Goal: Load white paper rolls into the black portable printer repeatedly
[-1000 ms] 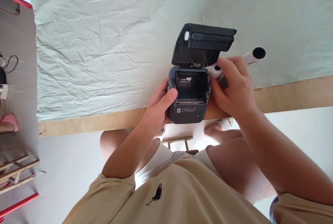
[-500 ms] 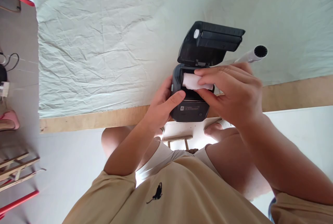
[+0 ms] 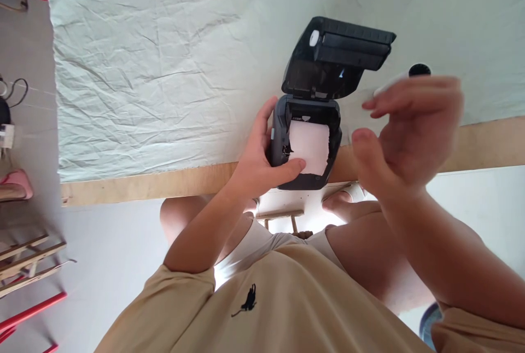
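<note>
A small black label or receipt printer (image 3: 281, 123) stands at the table's near edge, its lid (image 3: 336, 55) swung up. Inside its bay lies a white paper roll (image 3: 309, 142), with a loose end of paper drawn over the front edge. My left hand (image 3: 264, 159) grips the printer's left side, its thumb pressing on the paper. To the right of the printer my right hand (image 3: 410, 129) is lifted away, slightly blurred, with thumb and fingers apart and nothing between them. Behind it, mostly hidden, is a white tube-like thing with a dark round end (image 3: 419, 70).
A pale green, wrinkled cloth (image 3: 164, 80) covers the table, whose bare wooden edge (image 3: 143, 190) runs along the front. On the floor at left are wooden stool parts (image 3: 33, 260), a red bar (image 3: 35, 310) and a pink slipper (image 3: 18, 183).
My right hand has let go of the paper roll and moved off to the right. The roll now sits in the printer with its paper end over the front, under my left thumb.
</note>
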Demonstrator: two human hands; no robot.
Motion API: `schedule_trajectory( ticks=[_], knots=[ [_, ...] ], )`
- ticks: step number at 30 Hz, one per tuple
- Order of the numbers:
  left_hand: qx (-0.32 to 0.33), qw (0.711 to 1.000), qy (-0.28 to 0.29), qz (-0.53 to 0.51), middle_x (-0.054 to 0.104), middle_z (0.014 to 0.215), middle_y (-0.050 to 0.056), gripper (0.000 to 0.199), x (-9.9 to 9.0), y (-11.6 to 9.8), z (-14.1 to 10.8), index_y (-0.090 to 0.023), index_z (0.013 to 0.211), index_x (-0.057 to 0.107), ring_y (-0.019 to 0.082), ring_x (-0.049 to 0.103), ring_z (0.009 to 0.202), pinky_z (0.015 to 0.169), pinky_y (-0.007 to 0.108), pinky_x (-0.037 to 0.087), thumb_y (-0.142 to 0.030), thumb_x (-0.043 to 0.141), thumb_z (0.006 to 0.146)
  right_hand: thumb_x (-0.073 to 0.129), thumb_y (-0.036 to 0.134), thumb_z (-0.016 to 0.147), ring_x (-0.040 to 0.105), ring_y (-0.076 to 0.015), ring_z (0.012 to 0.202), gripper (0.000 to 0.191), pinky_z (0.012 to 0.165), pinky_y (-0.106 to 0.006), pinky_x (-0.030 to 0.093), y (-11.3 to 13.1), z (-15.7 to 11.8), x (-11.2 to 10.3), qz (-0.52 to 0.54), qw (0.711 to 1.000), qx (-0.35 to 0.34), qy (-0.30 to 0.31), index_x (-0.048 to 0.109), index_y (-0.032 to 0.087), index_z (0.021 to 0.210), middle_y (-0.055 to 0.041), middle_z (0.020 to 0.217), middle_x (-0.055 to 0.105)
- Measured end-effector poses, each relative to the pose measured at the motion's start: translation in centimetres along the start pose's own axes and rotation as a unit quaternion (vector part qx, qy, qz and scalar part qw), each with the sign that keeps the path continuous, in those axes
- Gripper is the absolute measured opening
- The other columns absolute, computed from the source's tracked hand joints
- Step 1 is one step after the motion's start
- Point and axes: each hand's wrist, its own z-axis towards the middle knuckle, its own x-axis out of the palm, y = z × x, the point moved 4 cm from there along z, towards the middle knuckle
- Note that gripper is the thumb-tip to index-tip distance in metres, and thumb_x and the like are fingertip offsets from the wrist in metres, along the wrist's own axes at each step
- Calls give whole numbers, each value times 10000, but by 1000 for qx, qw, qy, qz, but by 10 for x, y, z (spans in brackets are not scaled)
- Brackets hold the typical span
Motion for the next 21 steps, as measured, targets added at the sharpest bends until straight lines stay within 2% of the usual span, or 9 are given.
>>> schedule_trajectory(
  ticks=[2, 4, 7, 8, 12, 15, 18, 19, 21],
  knots=[
    [6, 1000, 5, 7, 791, 1442, 129, 1310, 1, -2, -1, -323, 1821, 415, 401, 758, 1351, 1027, 434, 649, -493, 1108, 722, 639, 516, 1058, 787, -378, 1289, 411, 897, -543, 656, -14, 0, 3, 5, 998, 43, 42, 600, 398, 1450, -138, 1497, 723],
    [12, 1000, 2, 14, 775, 1458, 131, 1294, 1, -2, -1, -325, 1804, 441, 403, 756, 1334, 1019, 440, 650, -485, 1113, 709, 559, 622, 1078, 764, -392, 1382, 525, 980, -573, 664, -22, -2, 5, 33, 996, 54, 64, 511, 433, 1565, -142, 1617, 666],
    [15, 1000, 1, 19, 768, 1456, 110, 1226, -1, -1, -1, -350, 1780, 472, 382, 780, 1278, 1010, 455, 671, -460, 1097, 730, 451, 707, 1083, 804, -373, 1203, 504, 942, -564, 663, -27, -7, -1, 38, 996, 77, 23, 534, 424, 1491, -138, 1367, 726],
    [17, 1000, 3, 18, 765, 1471, 104, 1218, -1, -1, -1, -355, 1779, 471, 377, 784, 1288, 1031, 462, 678, -449, 1093, 736, 446, 706, 1090, 806, -372, 1182, 484, 934, -560, 666, -26, -8, -1, 35, 995, 85, 29, 551, 418, 1465, -137, 1323, 731],
    [22, 1000, 18, -6, 764, 1544, 89, 1208, -1, 0, 0, -358, 1763, 495, 395, 778, 1394, 1077, 462, 697, -478, 1109, 729, 581, 600, 1107, 794, -378, 1303, 455, 1007, -566, 691, -19, -16, 6, 57, 985, 78, 146, 574, 414, 1522, -112, 1429, 772],
    [23, 998, 36, -38, 796, 1530, 42, 1003, 2, 0, 0, -348, 1607, 669, 391, 778, 1424, 1043, 398, 706, -548, 1114, 730, 610, 486, 1102, 799, -342, 1236, 570, 963, -532, 714, -22, -22, 13, 92, 964, 110, 223, 480, 410, 1652, -112, 1478, 765],
    [17, 999, 10, -39, 858, 1339, 3, 670, 1, -1, -1, -339, 1485, 750, 301, 840, 1263, 972, 338, 716, -540, 1006, 899, 663, 466, 1064, 800, -298, 1093, 702, 812, -450, 715, -27, -27, 17, 124, 952, 133, 248, 408, 373, 1712, -103, 1406, 769],
    [19, 999, 9, -35, 864, 1287, -4, 623, 1, -1, -1, -334, 1483, 748, 277, 853, 1205, 925, 312, 714, -524, 977, 936, 686, 466, 1052, 795, -283, 1064, 717, 783, -427, 709, -29, -28, 18, 129, 951, 135, 247, 416, 363, 1709, -99, 1393, 767],
    [3, 998, 51, -31, 862, 1314, -20, 676, 2, 3, 1, -343, 1553, 708, 298, 858, 1223, 894, 309, 715, -530, 955, 952, 725, 445, 1042, 788, -256, 1040, 705, 760, -388, 705, -30, -29, 18, 139, 951, 143, 238, 457, 359, 1688, -95, 1402, 760]
  ],
)
